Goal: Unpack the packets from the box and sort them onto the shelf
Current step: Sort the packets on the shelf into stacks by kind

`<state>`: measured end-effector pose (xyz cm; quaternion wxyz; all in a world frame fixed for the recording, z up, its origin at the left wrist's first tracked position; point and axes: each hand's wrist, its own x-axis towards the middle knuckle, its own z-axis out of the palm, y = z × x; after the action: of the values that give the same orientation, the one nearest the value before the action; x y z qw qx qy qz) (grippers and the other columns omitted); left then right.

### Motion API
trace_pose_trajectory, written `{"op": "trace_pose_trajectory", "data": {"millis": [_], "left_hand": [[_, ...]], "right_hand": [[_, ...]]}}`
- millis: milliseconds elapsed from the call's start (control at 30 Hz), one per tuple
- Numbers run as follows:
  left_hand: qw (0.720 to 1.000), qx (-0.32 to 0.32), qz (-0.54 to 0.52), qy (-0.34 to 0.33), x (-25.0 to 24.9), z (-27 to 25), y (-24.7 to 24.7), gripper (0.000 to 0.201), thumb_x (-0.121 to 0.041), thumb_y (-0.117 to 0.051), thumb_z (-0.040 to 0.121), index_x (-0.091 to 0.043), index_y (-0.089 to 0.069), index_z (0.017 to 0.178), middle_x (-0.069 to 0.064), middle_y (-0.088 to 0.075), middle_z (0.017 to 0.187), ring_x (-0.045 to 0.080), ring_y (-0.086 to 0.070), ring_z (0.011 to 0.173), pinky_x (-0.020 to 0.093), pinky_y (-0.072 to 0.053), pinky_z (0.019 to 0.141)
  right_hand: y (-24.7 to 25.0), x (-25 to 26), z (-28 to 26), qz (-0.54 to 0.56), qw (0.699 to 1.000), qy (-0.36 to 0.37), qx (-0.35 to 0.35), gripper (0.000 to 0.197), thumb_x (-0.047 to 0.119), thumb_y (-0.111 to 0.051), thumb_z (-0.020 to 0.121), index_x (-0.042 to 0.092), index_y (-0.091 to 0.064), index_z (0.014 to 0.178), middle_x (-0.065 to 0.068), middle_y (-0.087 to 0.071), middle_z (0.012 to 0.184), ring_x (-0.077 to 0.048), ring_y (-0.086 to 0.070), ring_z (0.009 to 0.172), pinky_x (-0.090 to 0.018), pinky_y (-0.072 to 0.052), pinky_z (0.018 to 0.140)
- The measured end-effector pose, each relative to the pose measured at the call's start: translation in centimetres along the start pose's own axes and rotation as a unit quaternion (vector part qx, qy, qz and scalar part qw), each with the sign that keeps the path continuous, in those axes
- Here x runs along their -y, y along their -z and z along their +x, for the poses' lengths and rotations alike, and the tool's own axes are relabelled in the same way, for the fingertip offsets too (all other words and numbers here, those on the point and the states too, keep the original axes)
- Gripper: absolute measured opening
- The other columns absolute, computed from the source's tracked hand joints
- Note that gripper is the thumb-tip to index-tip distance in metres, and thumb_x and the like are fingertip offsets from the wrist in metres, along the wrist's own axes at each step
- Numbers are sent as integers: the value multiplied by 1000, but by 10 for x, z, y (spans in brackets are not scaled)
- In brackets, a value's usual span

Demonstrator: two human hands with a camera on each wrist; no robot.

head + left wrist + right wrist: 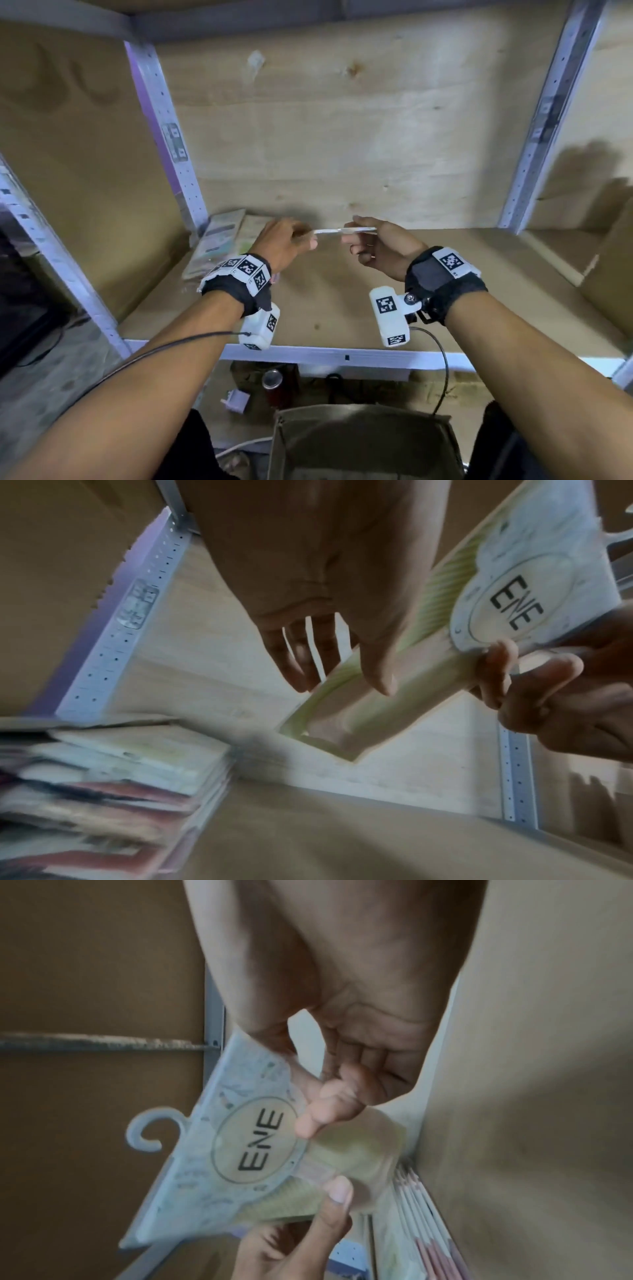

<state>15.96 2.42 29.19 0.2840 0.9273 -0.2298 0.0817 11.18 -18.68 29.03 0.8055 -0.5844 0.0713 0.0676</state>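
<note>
A flat pale-green packet [342,230] marked "ENE", with a white hanger hook [143,1131], hangs edge-on above the wooden shelf [342,308]. Both hands pinch it. My left hand [308,236] holds its left end, with the thumb [377,669] under the packet [428,642]. My right hand [352,236] holds the labelled end, fingers [329,1096] curled onto the packet [253,1148]. A stack of packets [219,240] lies flat at the shelf's back left corner, left of my left hand. An open brown cardboard box [363,442] sits below the shelf, between my arms.
Perforated metal uprights [168,137] [544,130] frame the bay, and a white metal rail [342,356] edges the shelf front. A cardboard box [609,274] stands in the bay to the right. Under the shelf are a can [272,380] and a white plug [236,399].
</note>
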Motion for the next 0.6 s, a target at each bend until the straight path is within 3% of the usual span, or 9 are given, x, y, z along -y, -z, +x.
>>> {"op": "trace_pose_trajectory", "data": {"millis": [67,167,200,267,367,467,533,600], "left_hand": [[1000,-11,1,-3,-17,1,0,31,-38,-72,86,-29,-55,61,-4,-50,59,19,-48,60,29,-40,57],[1000,-15,-2,-4,-37,8,-4,40,-41,-72,86,-26,-52,54,-4,-44,54,18,-39,55,29,-32,53],[1000,-8,-11,-10,-42,11,-8,34,-41,-71,86,-21,-61,60,-2,-51,57,19,-44,57,29,-37,55],[999,19,-46,-22,-50,18,-17,23,-38,-70,88,-16,-76,88,5,-73,79,23,-62,70,35,-53,70],[994,50,-90,-19,-60,31,-38,29,-31,-70,90,-8,-75,107,13,-76,103,33,-70,99,41,-56,89],[981,88,-174,-10,-62,43,-63,32,-23,-70,92,4,-72,110,13,-73,107,29,-70,98,38,-54,92],[968,108,-229,3,-62,50,-80,31,-23,-68,93,4,-71,109,13,-73,104,22,-67,89,31,-53,81],[952,112,-283,34,-64,57,-98,28,-23,-66,94,0,-72,109,18,-73,106,20,-65,80,24,-51,70]], "right_hand": [[13,9,-10,36,999,15,-14,13,24,-53,97,20,-63,105,-12,-74,79,-18,-51,52,-21,-37,43],[33,18,-19,52,998,43,-16,20,26,-50,98,16,-63,107,-11,-74,81,-18,-53,55,-21,-39,44],[40,21,-20,54,997,51,-15,22,30,-49,98,12,-61,105,-11,-74,83,-18,-54,56,-22,-39,45],[54,22,-19,68,996,60,-21,29,37,-48,100,12,-59,90,-13,-74,91,-19,-55,57,-23,-37,46],[75,16,-14,54,994,79,-50,30,32,-48,101,13,-60,81,-15,-74,91,-18,-54,55,-23,-35,46],[100,1,-6,-84,985,110,-105,12,21,-66,87,14,-65,77,-2,-61,64,-16,-42,54,-23,-29,45],[115,-9,-1,-247,952,125,-129,15,25,-73,84,20,-65,72,12,-54,55,-8,-45,51,-19,-34,47],[127,-18,3,-336,925,126,-126,14,27,-76,83,20,-65,77,16,-54,57,-4,-51,56,-17,-40,56]]}}
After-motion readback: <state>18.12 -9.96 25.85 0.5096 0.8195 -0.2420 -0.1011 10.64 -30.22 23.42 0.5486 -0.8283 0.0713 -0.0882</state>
